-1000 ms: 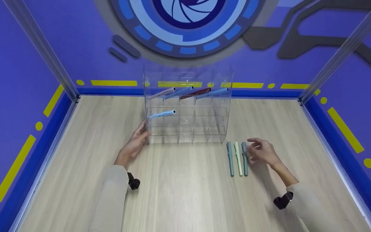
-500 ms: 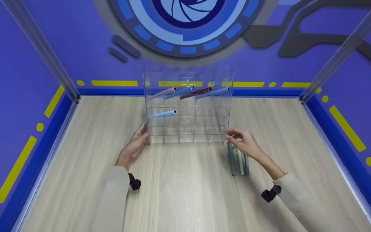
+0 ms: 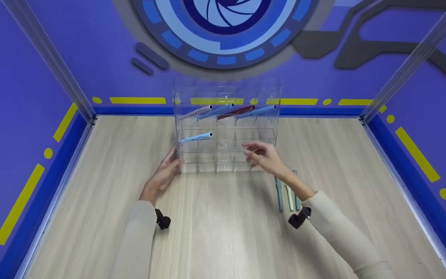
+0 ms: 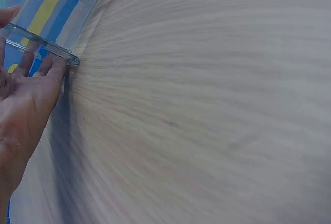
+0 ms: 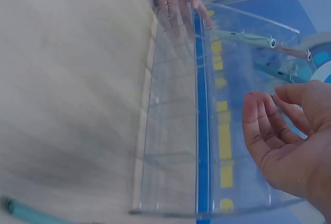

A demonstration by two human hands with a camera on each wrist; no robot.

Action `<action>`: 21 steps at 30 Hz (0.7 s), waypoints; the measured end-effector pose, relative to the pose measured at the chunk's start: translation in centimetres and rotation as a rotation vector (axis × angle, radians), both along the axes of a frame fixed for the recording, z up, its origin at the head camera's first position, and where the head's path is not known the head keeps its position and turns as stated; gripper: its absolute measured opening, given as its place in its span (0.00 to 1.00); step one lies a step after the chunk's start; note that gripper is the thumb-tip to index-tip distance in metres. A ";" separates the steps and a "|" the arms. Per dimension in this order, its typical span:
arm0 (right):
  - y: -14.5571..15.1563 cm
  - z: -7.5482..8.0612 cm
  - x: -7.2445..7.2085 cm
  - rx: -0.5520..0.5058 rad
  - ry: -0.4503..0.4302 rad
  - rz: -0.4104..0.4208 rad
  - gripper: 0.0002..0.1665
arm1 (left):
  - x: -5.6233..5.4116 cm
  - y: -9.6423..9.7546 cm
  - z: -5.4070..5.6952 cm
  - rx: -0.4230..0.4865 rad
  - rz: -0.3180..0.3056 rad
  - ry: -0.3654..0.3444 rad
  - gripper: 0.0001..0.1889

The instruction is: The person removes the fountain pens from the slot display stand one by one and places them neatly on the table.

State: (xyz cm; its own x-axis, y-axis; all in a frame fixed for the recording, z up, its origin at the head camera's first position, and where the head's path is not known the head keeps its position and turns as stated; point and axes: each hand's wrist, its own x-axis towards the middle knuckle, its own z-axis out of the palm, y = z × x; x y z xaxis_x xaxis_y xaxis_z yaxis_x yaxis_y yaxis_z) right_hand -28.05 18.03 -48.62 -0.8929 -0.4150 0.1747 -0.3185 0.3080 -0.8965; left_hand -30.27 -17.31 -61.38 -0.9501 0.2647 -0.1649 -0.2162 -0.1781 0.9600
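Note:
A clear acrylic pen rack with stepped compartments stands upright on the table. My left hand grips its left side, thumb at the front edge and fingers against the side panel. My right hand hovers before the rack's right half, its fingers loosely bent with nothing between them; the right wrist view shows the bent fingers. One light blue pen lies in the left of a middle row. Above it are a pinkish pen, a dark red pen and two blue ones.
Under my right forearm, a teal pen, a pale green pen and a darker teal pen lie side by side on the wooden table. Blue printed panels surround the table at the back and sides.
My right hand has moved left from beside the three loose pens to the front of the rack. The left hand keeps its grip on the rack's side, and the pens lie as before.

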 end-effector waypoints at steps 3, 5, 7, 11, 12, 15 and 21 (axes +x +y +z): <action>-1.2 -0.9 -1.3 -0.044 -0.018 -0.008 0.18 | 0.0 0.1 0.1 -0.004 0.007 0.001 0.40; -2.1 -1.0 -1.8 -0.068 -0.025 -0.001 0.18 | 0.0 0.1 0.1 -0.009 0.015 -0.007 0.40; -3.1 -0.7 -2.2 -0.090 -0.036 0.002 0.19 | 0.0 0.1 0.1 -0.013 0.015 -0.013 0.40; -5.0 -0.3 -3.0 -0.163 -0.095 -0.005 0.23 | 0.1 0.0 0.1 -0.026 0.013 -0.022 0.40; -5.5 -0.3 -3.2 -0.184 -0.113 -0.008 0.24 | 0.1 0.0 0.1 -0.031 0.007 -0.020 0.40; -6.7 -0.3 -3.6 -0.248 -0.175 -0.004 0.29 | 0.0 0.0 0.1 -0.031 0.016 -0.029 0.41; -8.7 -1.0 -4.0 -0.302 -0.229 0.040 0.33 | -0.3 -0.3 0.6 0.007 0.061 -0.013 0.43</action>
State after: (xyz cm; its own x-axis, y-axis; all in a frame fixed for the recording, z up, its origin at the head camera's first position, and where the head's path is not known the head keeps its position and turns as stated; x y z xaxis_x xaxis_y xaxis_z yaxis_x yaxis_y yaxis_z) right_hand -32.04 9.30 -49.64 -0.9073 -0.4102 0.0920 -0.1055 0.0105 -0.9944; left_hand -30.52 -17.58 -60.83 -0.9625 0.2070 -0.1754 -0.2168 -0.1979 0.9560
